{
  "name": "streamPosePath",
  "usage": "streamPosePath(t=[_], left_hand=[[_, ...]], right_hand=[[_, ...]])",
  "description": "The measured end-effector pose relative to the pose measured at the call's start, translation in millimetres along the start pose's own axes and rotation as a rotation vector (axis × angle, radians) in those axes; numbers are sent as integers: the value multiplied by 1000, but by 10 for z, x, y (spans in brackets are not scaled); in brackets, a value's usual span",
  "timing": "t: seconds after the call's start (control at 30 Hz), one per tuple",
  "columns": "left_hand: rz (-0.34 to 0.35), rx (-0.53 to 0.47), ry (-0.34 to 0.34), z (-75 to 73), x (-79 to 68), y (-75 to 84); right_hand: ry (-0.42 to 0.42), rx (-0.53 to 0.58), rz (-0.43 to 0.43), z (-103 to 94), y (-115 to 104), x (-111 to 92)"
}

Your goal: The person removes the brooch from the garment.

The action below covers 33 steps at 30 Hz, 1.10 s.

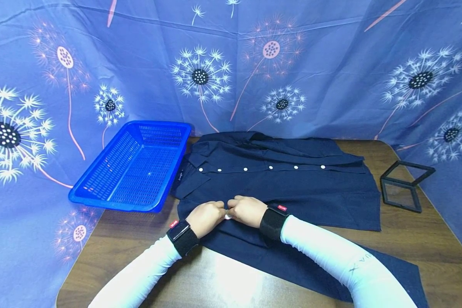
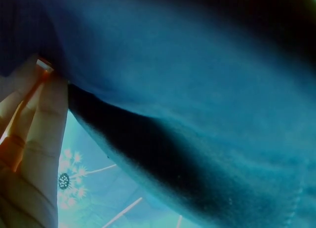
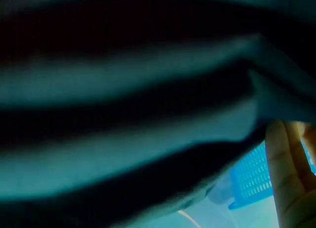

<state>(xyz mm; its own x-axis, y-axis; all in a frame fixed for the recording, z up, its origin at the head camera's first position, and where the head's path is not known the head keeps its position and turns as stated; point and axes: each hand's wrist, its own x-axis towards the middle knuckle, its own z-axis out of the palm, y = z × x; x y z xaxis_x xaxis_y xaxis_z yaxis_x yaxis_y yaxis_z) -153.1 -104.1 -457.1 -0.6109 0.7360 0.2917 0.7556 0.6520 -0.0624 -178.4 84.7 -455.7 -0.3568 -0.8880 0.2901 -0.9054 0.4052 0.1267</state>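
Note:
A navy shirt (image 1: 285,186) with a row of white buttons lies spread on the table, its collar toward the left. Both hands meet at the shirt's near part, fingertips almost touching. My left hand (image 1: 208,217) pinches the dark fabric with bent fingers. Facing it, my right hand (image 1: 248,210) grips the same cloth from the right. Between the fingertips shows a small white spot (image 1: 228,217), too small to identify. Raised folds of cloth (image 2: 177,70) fill much of the left wrist view, and fingers (image 3: 284,164) hold fabric at the right wrist view's edge.
A blue perforated basket (image 1: 117,203) stands left of the shirt, close to its collar. To the right, a black hinged frame (image 1: 401,208) stands partly open on the wooden table (image 1: 111,256). A blue curtain with dandelion prints (image 1: 238,64) hangs behind.

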Motion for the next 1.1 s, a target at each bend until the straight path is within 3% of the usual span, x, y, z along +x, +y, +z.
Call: streamPosePath(t=[0.6, 1.1], left_hand=[[19, 23, 19, 29, 0, -11], [-3, -4, 9, 15, -4, -11]], right_hand=[[-41, -37, -11, 9, 15, 37], [-1, -21, -7, 2, 28, 12]])
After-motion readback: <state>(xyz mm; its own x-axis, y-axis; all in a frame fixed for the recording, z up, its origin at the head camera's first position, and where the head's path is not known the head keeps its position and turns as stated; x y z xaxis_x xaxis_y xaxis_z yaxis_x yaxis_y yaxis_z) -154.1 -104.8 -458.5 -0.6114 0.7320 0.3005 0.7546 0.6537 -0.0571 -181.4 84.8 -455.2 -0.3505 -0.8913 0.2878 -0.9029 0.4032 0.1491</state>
